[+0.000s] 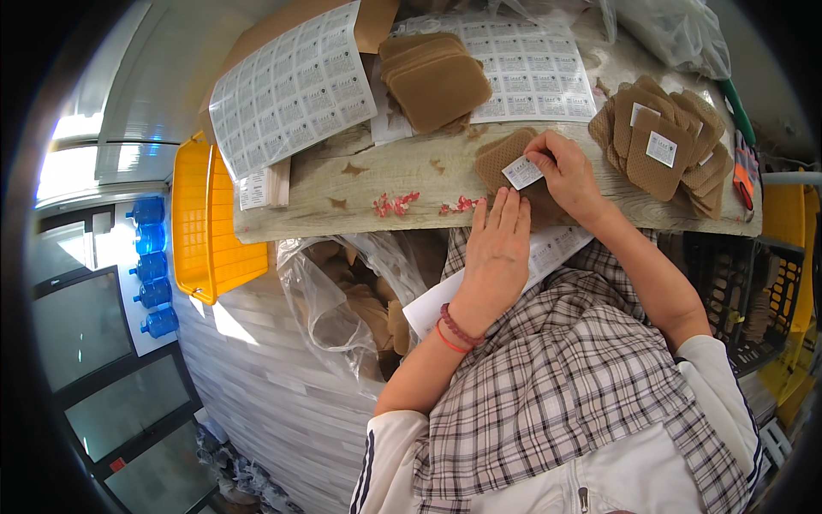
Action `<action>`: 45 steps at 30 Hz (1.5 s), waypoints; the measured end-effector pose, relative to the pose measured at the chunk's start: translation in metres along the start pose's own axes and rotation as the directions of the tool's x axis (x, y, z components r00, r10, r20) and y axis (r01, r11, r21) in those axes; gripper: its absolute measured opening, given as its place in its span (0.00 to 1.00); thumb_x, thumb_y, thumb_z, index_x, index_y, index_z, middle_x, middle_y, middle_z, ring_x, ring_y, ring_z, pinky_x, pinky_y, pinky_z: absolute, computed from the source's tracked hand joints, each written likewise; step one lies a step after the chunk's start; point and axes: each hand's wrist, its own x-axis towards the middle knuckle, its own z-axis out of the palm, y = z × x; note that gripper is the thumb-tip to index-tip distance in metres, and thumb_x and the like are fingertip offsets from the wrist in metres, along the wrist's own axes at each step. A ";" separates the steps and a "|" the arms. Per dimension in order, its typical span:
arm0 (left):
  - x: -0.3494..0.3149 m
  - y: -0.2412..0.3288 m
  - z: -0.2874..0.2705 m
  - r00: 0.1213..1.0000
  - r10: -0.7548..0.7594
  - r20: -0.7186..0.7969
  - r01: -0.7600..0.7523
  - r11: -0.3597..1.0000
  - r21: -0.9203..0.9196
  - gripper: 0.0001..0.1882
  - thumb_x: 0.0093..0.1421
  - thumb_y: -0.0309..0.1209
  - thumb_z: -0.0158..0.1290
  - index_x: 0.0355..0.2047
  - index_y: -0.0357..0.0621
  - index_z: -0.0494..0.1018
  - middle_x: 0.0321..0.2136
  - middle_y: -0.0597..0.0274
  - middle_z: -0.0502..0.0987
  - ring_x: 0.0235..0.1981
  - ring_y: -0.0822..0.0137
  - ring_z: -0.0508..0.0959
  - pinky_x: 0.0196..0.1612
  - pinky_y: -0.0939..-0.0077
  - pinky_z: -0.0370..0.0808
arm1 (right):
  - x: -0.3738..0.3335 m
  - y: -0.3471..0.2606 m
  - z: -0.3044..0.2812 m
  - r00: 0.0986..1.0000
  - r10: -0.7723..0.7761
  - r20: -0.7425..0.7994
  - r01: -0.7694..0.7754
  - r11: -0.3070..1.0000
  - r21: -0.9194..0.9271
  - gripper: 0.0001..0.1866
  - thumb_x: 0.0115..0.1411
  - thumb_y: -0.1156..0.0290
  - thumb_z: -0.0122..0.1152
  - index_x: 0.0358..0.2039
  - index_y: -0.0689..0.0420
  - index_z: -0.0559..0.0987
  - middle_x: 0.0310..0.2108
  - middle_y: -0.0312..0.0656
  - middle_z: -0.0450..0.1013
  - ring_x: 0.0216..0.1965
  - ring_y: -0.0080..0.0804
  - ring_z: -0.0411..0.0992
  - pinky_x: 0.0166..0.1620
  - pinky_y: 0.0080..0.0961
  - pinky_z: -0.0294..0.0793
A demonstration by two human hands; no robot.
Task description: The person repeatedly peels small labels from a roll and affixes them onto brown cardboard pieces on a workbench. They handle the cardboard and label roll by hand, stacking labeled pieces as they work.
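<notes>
At the near edge of the table, my right hand (567,174) pinches the corner of a small white printed label (520,172). The label lies over a brown textured patch (503,152) with rounded corners; whether it is fully stuck down I cannot tell. My left hand (498,248) is stretched out flat, its fingertips on the patch just below the label. Under my wrists, a sheet of labels (548,255) rests on my lap, partly hidden by my left hand and forearm.
A stack of brown patches (435,83) sits at the back between label sheets (295,90). To the right lies a loose pile of labelled patches (676,163), beside orange-handled scissors (743,176). A plastic bag (342,300) of brown pieces hangs below the table; a yellow crate (214,227) stands left.
</notes>
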 end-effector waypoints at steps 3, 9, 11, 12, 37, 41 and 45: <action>0.000 -0.001 0.001 1.000 -0.001 0.002 0.001 1.000 -0.005 0.25 0.63 0.25 0.54 0.60 0.28 0.68 0.61 0.40 0.69 0.66 0.45 0.66 0.69 0.48 0.60 | 0.000 0.000 0.001 0.999 -0.040 -0.037 0.040 0.999 -0.011 0.02 0.62 0.76 0.62 0.35 0.60 0.78 0.32 0.45 0.78 0.36 0.47 0.75 0.41 0.38 0.73; 0.002 -0.001 -0.001 1.000 0.002 0.028 -0.001 1.000 -0.011 0.26 0.61 0.25 0.56 0.59 0.28 0.68 0.62 0.40 0.68 0.66 0.44 0.66 0.68 0.49 0.61 | -0.002 0.000 0.003 0.989 -0.136 -0.058 0.130 0.986 -0.101 0.02 0.61 0.76 0.62 0.34 0.58 0.77 0.32 0.44 0.76 0.36 0.48 0.74 0.43 0.40 0.71; 0.004 -0.001 -0.005 0.998 -0.026 0.057 0.029 0.998 -0.054 0.28 0.60 0.25 0.58 0.60 0.29 0.66 0.64 0.40 0.65 0.65 0.43 0.66 0.68 0.49 0.61 | -0.002 0.000 0.003 0.981 -0.184 -0.067 0.173 0.974 -0.145 0.03 0.61 0.75 0.62 0.34 0.57 0.77 0.32 0.43 0.76 0.36 0.48 0.73 0.44 0.40 0.70; 0.004 0.000 -0.007 0.997 -0.040 0.071 0.045 0.996 -0.076 0.29 0.60 0.26 0.59 0.61 0.29 0.66 0.65 0.40 0.63 0.64 0.43 0.66 0.67 0.49 0.62 | -0.002 0.000 0.004 0.976 -0.206 -0.075 0.192 0.968 -0.164 0.03 0.60 0.75 0.62 0.34 0.57 0.76 0.32 0.43 0.75 0.36 0.48 0.73 0.44 0.40 0.70; 0.006 0.005 0.011 0.999 -0.046 0.010 0.046 0.998 0.053 0.43 0.55 0.32 0.65 0.67 0.29 0.60 0.68 0.41 0.60 0.65 0.48 0.64 0.68 0.46 0.58 | -0.005 0.007 0.006 0.929 -0.302 -0.214 0.217 0.912 -0.348 0.10 0.54 0.77 0.68 0.37 0.55 0.82 0.38 0.39 0.75 0.39 0.40 0.76 0.39 0.35 0.77; 0.005 0.003 0.010 0.999 -0.046 0.022 0.045 0.997 0.058 0.43 0.55 0.33 0.65 0.67 0.30 0.59 0.69 0.42 0.59 0.67 0.48 0.62 0.68 0.48 0.58 | -0.003 0.005 0.008 0.908 -0.334 -0.251 0.235 0.905 -0.355 0.07 0.54 0.77 0.69 0.34 0.56 0.82 0.37 0.38 0.76 0.38 0.40 0.76 0.39 0.35 0.77; -0.002 0.008 0.003 0.997 -0.066 0.026 0.067 0.997 -0.027 0.42 0.57 0.34 0.65 0.69 0.35 0.59 0.70 0.42 0.58 0.71 0.46 0.58 0.70 0.48 0.55 | -0.002 0.011 0.007 0.876 -0.394 -0.279 0.285 0.889 -0.359 0.06 0.58 0.77 0.65 0.37 0.56 0.80 0.34 0.42 0.77 0.36 0.45 0.76 0.38 0.38 0.77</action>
